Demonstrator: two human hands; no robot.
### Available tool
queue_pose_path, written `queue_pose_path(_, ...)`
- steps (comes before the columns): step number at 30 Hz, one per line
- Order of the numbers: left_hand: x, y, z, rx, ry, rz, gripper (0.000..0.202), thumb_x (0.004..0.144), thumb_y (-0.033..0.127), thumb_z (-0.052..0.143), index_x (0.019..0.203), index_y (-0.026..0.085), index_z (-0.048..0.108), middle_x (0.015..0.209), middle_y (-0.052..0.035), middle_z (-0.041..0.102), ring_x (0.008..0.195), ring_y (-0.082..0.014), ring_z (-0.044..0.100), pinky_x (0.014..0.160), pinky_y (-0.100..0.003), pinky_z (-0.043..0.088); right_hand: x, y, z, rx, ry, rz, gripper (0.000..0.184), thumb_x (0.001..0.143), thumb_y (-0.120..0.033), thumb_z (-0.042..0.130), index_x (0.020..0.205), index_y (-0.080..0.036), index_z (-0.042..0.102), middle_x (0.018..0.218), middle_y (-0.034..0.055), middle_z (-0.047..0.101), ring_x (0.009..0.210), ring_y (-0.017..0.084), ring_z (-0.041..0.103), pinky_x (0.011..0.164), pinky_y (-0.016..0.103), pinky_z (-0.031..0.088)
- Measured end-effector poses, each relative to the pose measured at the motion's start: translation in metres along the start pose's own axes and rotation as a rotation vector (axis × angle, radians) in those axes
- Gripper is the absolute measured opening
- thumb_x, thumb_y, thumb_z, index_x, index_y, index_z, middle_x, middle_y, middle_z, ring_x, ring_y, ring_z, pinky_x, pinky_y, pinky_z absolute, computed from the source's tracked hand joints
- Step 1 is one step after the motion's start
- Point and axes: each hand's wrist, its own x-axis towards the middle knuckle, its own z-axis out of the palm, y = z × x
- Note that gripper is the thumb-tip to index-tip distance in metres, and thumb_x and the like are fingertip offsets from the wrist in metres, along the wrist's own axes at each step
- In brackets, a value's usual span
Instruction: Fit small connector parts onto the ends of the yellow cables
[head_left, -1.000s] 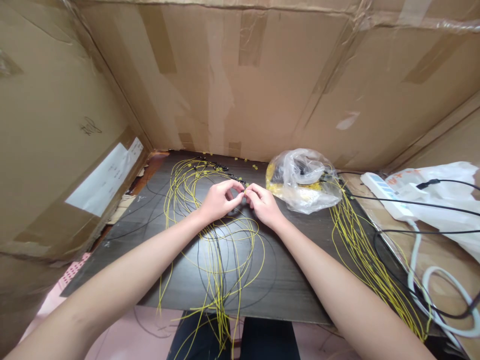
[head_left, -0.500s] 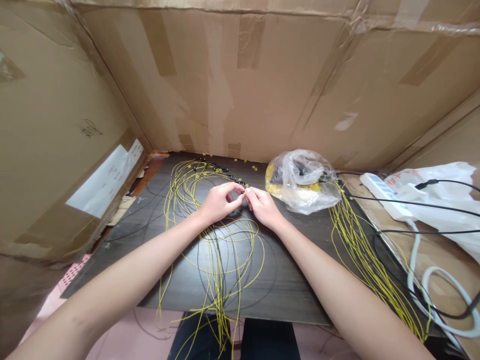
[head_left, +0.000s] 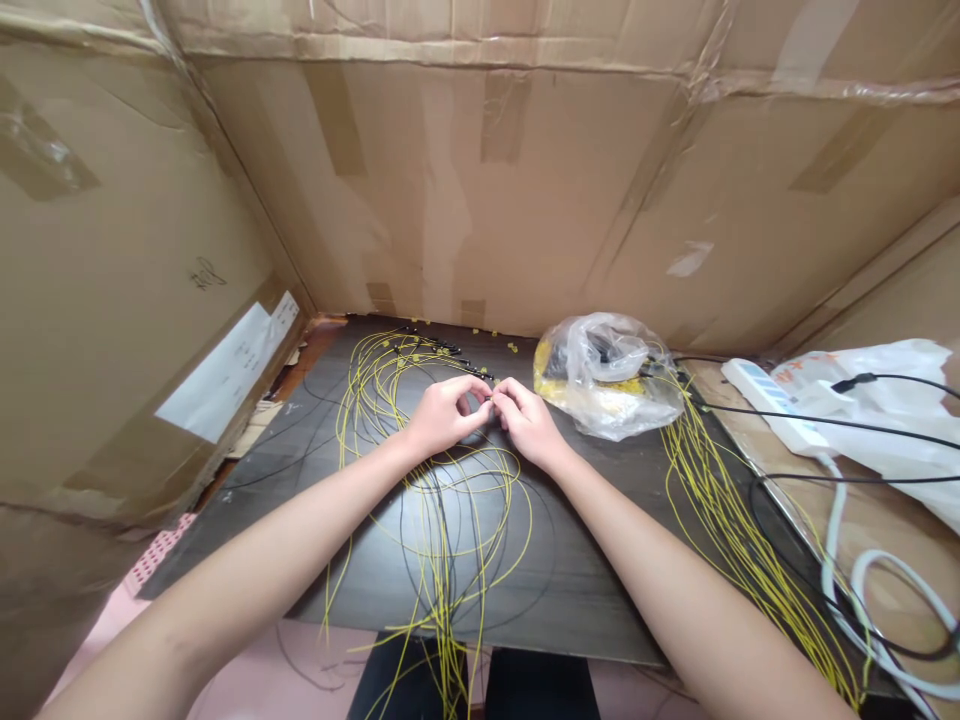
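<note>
My left hand [head_left: 442, 413] and my right hand [head_left: 525, 420] meet fingertip to fingertip over the middle of a dark board [head_left: 600, 560]. Both pinch a small part at the end of a thin yellow cable; the part itself is too small to name. Under my hands lie loops of yellow cables [head_left: 442, 510] mixed with thin black ones. More cable ends with black tips [head_left: 442, 347] lie beyond my hands near the back wall.
A clear plastic bag [head_left: 604, 375] with yellow bits stands right of my hands. Another bundle of yellow cables [head_left: 720, 520] runs down the board's right side. A white power strip [head_left: 772, 405], white bag [head_left: 892, 410] and cords lie at right. Cardboard walls [head_left: 487, 200] enclose the space.
My hands stay pinched together in the same place; only the camera has tilted, so everything sits slightly lower in view.
</note>
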Motion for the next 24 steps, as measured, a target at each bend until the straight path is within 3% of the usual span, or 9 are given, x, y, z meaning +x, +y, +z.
queue_pose_path(5,-0.0009,-0.0018,-0.0002,-0.010,0.008,0.031,0.010,0.088,0.024,0.069,0.095,0.017,0.072,0.083,-0.0008,0.075,0.057,-0.0094,0.060,0.059,-0.021,0.050,0.0003,0.0010,0.0000,-0.055,-0.008,-0.016,0.040,0.099,-0.053,0.042,0.073,-0.023,0.048,0.065,-0.0020,0.050,0.063,0.016,0.048,0.064,0.030,0.036)
queue_pose_path(15,0.0015,-0.0039,0.0004,-0.038,0.048,0.046,0.012,0.092,0.027,0.071,0.094,0.018,0.078,0.081,-0.0014,0.077,0.056,-0.0094,0.059,0.059,-0.022,0.048,0.0018,0.0032,-0.0005,-0.013,0.006,-0.014,0.048,0.101,-0.061,0.040,0.072,-0.023,0.048,0.066,-0.0015,0.051,0.063,0.016,0.049,0.064,0.030,0.038)
queue_pose_path(24,0.0037,-0.0067,0.0011,-0.242,0.055,-0.130,0.022,0.085,0.037,0.078,0.090,0.016,0.084,0.068,-0.0018,0.075,0.048,-0.0085,0.051,0.048,-0.021,0.039,0.0009,0.0012,-0.0007,-0.038,0.013,-0.039,0.041,0.102,-0.055,0.043,0.074,-0.024,0.045,0.065,-0.0026,0.049,0.064,0.016,0.047,0.065,0.030,0.036)
